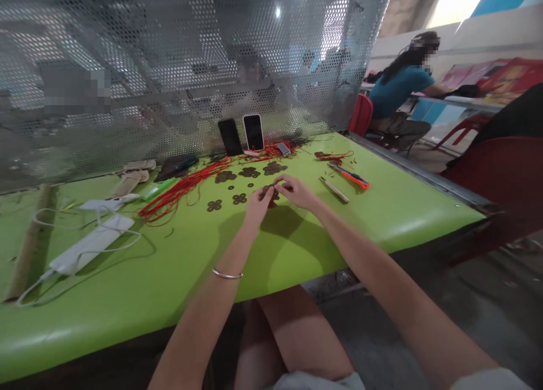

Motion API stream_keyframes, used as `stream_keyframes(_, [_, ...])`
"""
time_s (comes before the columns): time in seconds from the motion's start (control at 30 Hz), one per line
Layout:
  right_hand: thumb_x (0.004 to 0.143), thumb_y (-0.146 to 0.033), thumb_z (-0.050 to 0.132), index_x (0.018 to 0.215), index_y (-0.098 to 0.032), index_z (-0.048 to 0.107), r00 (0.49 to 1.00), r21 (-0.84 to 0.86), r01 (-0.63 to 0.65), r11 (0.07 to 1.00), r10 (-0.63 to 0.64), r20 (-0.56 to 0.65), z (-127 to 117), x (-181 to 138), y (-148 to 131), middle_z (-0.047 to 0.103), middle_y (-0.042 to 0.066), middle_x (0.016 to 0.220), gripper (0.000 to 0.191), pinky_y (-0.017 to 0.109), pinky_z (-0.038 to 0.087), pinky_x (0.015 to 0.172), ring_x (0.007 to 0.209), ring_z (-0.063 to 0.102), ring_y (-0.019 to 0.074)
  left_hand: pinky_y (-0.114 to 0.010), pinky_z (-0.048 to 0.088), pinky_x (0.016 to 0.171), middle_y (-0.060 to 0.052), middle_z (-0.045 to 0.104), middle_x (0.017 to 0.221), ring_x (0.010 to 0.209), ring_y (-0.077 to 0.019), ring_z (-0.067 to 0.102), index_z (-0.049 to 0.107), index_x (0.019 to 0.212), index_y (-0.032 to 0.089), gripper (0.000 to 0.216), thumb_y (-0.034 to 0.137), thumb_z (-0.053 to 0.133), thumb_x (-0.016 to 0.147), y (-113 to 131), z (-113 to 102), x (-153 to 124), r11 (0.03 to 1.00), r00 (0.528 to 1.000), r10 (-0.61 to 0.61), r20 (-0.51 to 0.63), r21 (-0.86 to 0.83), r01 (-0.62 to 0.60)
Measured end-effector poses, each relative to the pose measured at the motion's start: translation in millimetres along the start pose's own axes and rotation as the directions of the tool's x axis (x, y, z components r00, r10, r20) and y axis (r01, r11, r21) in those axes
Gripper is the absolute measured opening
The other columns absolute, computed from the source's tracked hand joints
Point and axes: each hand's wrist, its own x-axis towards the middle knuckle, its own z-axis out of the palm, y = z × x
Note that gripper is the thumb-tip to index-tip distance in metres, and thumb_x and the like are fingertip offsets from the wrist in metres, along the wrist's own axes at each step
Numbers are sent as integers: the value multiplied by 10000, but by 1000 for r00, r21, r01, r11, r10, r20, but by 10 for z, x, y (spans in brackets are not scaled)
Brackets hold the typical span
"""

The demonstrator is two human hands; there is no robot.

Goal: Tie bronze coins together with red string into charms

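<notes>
My left hand [256,203] and my right hand [296,192] meet over the middle of the table, fingers pinched. Between them is a small cluster of dark brown, coin-like discs [275,196], partly hidden by my fingers. Left of my hands, two flat groups of similar discs, the nearer coin group [240,199] and the farther coin group [214,205], lie in flower-like shapes. Beyond them sit three heaps of discs, one heap [275,168] straight ahead. A few single discs [231,187] lie between. Long red cords [186,192] stretch out at the left.
On the green table [407,220] lie an orange-handled cutter [355,179] and a pale slim tool [335,190]. Two phones [253,132] lean against the perforated metal screen [169,85]. A white power strip [93,244] is at left. Another person [403,90] sits at right.
</notes>
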Motion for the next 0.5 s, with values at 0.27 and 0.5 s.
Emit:
stream_keyframes(0.27, [797,-285,603,953,-182,547,941,-306,305,902,-335,-52,-83,-38,-37,532,68,939,195,310,434,744,848,509,182,-263,522,621,-43,668,741,556,-83,581,660,827,149,152,294,618,807,6,-47,48,999,989,-27,-148,-43,21])
stream_keyframes(0.5, [862,-333,551,839,-178,674,936,-428,315,847,-352,-7,-19,-28,-44,592,54,789,199,316,408,745,767,519,178,-258,516,570,-29,656,670,490,-86,564,648,800,140,214,352,637,775,-17,-53,55,999,981,19,-193,-38,-27])
